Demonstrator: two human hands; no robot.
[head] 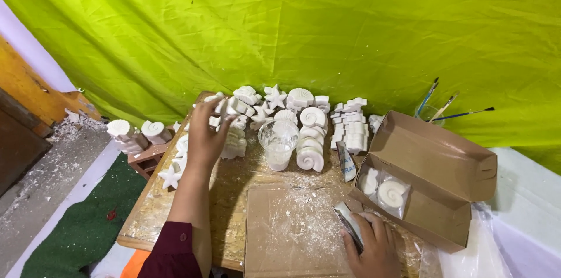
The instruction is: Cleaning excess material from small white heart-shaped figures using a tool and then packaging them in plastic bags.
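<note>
Left hand [205, 132] reaches out over the dusty chipboard desk [234, 196] with its fingers closing round a small white plaster casting [215, 98] at the near edge of the crowded group of white plaster shell and starfish castings [298, 115]. Right hand [369, 243] rests near the front of the desk, gripping a flat grey sanding block [350, 226] beside the powder-covered sheet of brown cardboard [289, 234].

The plaster pieces stand touching one another, some stacked, so lifting one from the pile could well nudge its neighbours and topple a stack; plaster chips easily on a fall. The left forearm passes just beside the white starfish casting [170, 177] lying near the desk's left edge, and a careless sweep back might push it off onto the floor. A clear plastic cup [278, 142] stands right beside the reaching hand and looks light enough to tip. The open brown cardboard box [429, 175], holding wrapped white shell castings [391, 194], overhangs the right side and sits close to the right hand, where a bump could shift it.
</note>
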